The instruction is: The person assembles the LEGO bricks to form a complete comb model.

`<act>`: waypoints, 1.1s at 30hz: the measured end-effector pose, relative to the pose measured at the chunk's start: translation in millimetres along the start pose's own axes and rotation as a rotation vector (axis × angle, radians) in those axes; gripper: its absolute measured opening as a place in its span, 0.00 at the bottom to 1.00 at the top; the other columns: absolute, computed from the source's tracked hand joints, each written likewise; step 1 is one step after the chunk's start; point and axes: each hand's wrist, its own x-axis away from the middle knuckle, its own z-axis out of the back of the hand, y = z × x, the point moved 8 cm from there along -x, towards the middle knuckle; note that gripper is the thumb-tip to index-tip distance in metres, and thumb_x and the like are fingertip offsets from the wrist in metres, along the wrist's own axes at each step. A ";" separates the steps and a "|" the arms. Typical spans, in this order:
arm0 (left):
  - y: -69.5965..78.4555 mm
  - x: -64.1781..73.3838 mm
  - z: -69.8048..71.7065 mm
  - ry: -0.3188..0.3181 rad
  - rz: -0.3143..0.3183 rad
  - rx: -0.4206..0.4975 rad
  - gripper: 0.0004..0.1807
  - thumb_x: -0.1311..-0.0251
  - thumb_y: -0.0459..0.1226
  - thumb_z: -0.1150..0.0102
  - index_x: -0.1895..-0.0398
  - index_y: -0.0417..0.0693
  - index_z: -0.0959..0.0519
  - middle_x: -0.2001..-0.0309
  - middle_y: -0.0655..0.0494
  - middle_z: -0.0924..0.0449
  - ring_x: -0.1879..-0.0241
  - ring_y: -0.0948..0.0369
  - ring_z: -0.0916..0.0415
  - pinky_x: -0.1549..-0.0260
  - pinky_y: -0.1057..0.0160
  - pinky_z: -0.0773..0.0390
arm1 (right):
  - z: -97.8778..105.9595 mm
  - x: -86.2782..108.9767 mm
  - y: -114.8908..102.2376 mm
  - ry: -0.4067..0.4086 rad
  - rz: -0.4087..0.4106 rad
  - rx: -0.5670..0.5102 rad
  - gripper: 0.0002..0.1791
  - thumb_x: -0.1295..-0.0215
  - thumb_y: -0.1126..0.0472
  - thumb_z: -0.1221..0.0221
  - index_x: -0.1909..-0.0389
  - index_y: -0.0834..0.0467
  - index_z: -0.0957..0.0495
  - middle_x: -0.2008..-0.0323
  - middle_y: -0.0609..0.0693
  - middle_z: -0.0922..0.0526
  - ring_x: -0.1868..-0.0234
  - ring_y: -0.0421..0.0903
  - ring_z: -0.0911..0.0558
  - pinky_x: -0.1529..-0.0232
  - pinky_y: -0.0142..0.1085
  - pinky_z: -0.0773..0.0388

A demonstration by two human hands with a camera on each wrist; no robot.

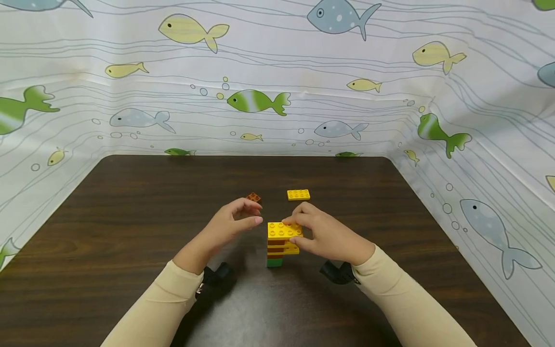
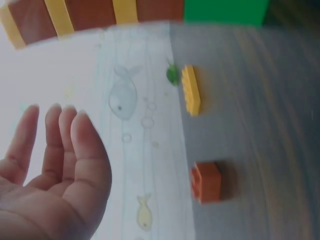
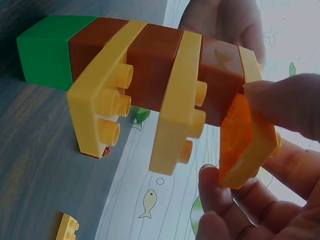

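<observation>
A tower of building blocks stands upright on the table, with a green block (image 1: 274, 263) at its base. Above that, brown blocks (image 3: 155, 62) alternate with yellow plates (image 3: 177, 105) that jut out to the right. My right hand (image 1: 329, 233) pinches the overhanging end of the top yellow plate (image 1: 277, 231), thumb on the near side and fingers on the far side. That plate sits on the uppermost brown block. Left of the tower hovers my left hand (image 1: 230, 222), fingers relaxed and slightly bent, apart from the blocks and holding nothing.
Behind the hands, a loose brown block (image 1: 253, 196) and a loose yellow plate (image 1: 298, 194) lie on the dark wooden table (image 1: 173, 188). A white fish-patterned curtain (image 1: 277, 62) borders the table at the back and sides.
</observation>
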 end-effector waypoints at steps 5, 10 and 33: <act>-9.4 -10.5 21.7 0.121 0.035 -0.048 0.22 0.37 0.39 0.41 0.43 0.37 0.29 0.48 0.44 0.27 0.49 0.51 0.28 0.50 0.54 0.26 | 0.1 0.4 0.0 -0.006 -0.016 -0.004 0.20 0.38 0.61 0.36 0.45 0.59 0.22 0.57 0.45 0.30 0.59 0.42 0.28 0.59 0.31 0.26; -18.4 -20.0 35.0 0.189 0.073 -0.047 0.23 0.37 0.38 0.41 0.41 0.36 0.30 0.48 0.43 0.27 0.50 0.51 0.29 0.49 0.49 0.27 | -0.1 0.3 0.0 -0.009 -0.024 0.000 0.20 0.38 0.61 0.36 0.45 0.59 0.22 0.56 0.45 0.30 0.59 0.41 0.28 0.60 0.31 0.26; -52.9 -67.8 44.1 0.247 0.248 -0.093 0.26 0.39 0.34 0.39 0.39 0.35 0.33 0.40 0.37 0.33 0.42 0.43 0.35 0.42 0.46 0.33 | -0.7 -0.5 0.3 -0.010 -0.028 -0.002 0.21 0.38 0.61 0.36 0.44 0.58 0.23 0.56 0.45 0.31 0.59 0.41 0.28 0.60 0.31 0.27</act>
